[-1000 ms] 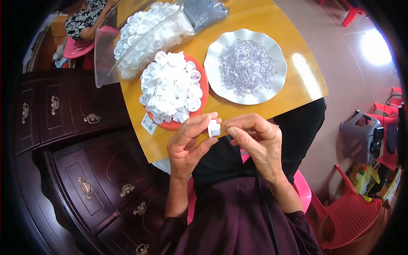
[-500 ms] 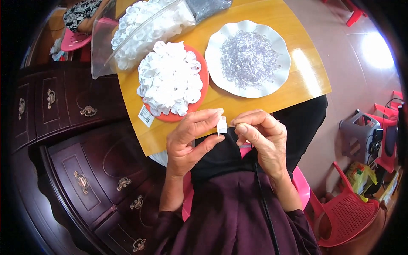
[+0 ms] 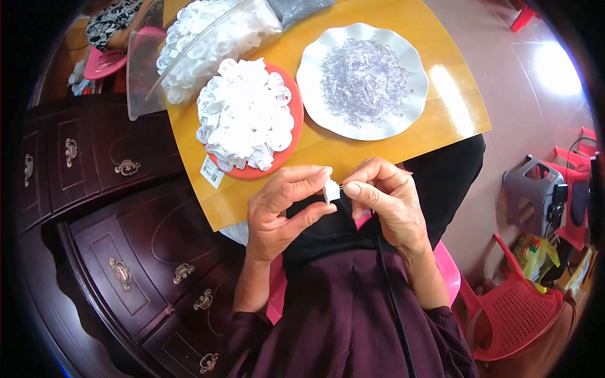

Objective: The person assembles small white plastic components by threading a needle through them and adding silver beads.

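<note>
- White plastic is what the hands work on: a small white piece (image 3: 330, 189) sits pinched between both hands, just off the near edge of the table (image 3: 441, 107) and above the person's lap.
- The left hand (image 3: 282, 211) closes its fingers (image 3: 309, 177) on the left side of the white piece, thumb below and forefinger curled over the top.
- The right hand (image 3: 386, 200) has its fingers (image 3: 357, 189) narrowed to a pinch right against the piece's other side; a thin pin-like tip shows between fingertip and piece, too small to make out clearly.
- The two hands almost touch, with only the white piece between them.
- On the yellow wooden table, well apart from the hands, a red plate (image 3: 295, 135) carries a heap of white plastic caps (image 3: 246, 113).
- Just beside it to the right stands a white scalloped plate (image 3: 315, 104) holding a pile of small clear parts (image 3: 365, 79).
- Behind the red plate lies a clear plastic bag (image 3: 142, 75) full of more white caps.
- A dark wooden cabinet (image 3: 113, 220) with brass handles stands to the person's left, close against the table.
- Red plastic chairs (image 3: 517, 315) stand on the floor to the right.
</note>
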`<state>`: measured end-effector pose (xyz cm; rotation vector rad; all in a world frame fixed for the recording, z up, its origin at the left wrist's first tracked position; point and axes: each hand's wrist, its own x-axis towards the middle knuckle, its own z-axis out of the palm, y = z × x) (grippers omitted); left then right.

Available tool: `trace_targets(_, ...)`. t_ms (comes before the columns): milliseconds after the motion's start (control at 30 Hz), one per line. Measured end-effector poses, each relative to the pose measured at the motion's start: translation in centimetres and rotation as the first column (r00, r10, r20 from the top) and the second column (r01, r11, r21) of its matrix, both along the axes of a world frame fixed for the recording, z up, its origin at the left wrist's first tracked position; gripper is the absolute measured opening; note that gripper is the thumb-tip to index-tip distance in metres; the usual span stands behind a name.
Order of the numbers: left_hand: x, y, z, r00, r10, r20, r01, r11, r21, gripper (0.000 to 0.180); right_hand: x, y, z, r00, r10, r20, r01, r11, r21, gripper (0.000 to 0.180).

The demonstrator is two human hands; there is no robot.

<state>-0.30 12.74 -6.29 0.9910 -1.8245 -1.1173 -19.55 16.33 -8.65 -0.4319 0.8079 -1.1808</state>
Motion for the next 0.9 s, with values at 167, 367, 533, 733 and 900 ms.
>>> trace_targets(167,0.2,0.3,-1.0,1.0,-0.011,-0.021,0.013,0.998,0.059,0.041,0.0,0.2,-0.3,0.997,0.04,-0.07,-0.039,0.999,0.01,0.01)
trace_targets(367,0.4,-1.2,-0.7,0.997,-0.054,0.058,0.046,0.99,0.134,0.038,0.6,-0.6,-0.6,0.977,0.012,-0.213,-0.004,0.999,0.039,0.008)
trace_targets(533,0.6,-7.6,4.5,0.783,0.104,0.613,0.298,0.802,-0.517,0.028,-1.2,-2.6,-0.3,0.536,-0.205,-0.819,-0.048,0.961,-0.273,0.018)
trace_targets(733,5.3,-16.8,9.0,0.724,0.574,0.383,-0.043,0.592,-0.804,0.039,-2.4,-5.4,-0.7,0.014,-0.461,-0.887,-0.083,0.884,-0.46,0.015)
trace_targets(900,3.0,-14.1,6.7,0.784,0.543,0.301,-0.124,0.612,-0.781,0.035,-1.8,-7.3,-0.2,-0.046,-0.391,-0.919,-0.21,0.903,-0.374,0.018)
